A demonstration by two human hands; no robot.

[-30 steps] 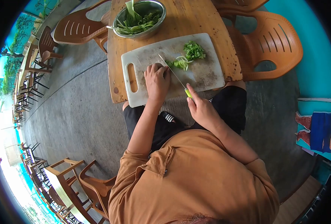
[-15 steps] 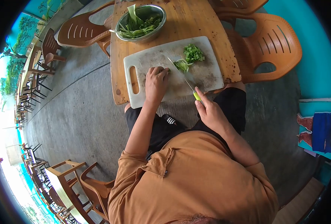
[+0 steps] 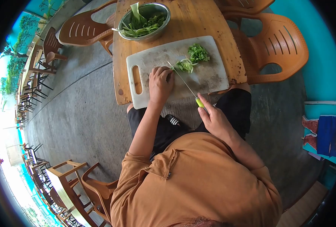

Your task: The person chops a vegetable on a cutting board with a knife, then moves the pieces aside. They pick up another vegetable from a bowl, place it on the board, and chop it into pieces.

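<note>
My right hand (image 3: 214,117) is closed on the yellow-green handle of a knife (image 3: 185,84), whose blade slants up and left over the white cutting board (image 3: 147,60). On the board's left half rests my left hand (image 3: 161,84), fingers curled down near the blade tip; whatever is under them is hidden. Pale green cut pieces (image 3: 185,66) lie just right of the blade, and a pile of darker chopped greens (image 3: 198,53) sits beyond them, towards the upper right.
A metal bowl (image 3: 167,23) of leafy stalks (image 3: 138,23) stands on the wooden table (image 3: 192,19), beyond the board. Orange chairs (image 3: 283,47) flank the table. My legs are under its near edge.
The knife blade has shifted slightly left, closer to my left hand's fingers. The pale cut pieces now lie apart from the blade's middle, near its tip.
</note>
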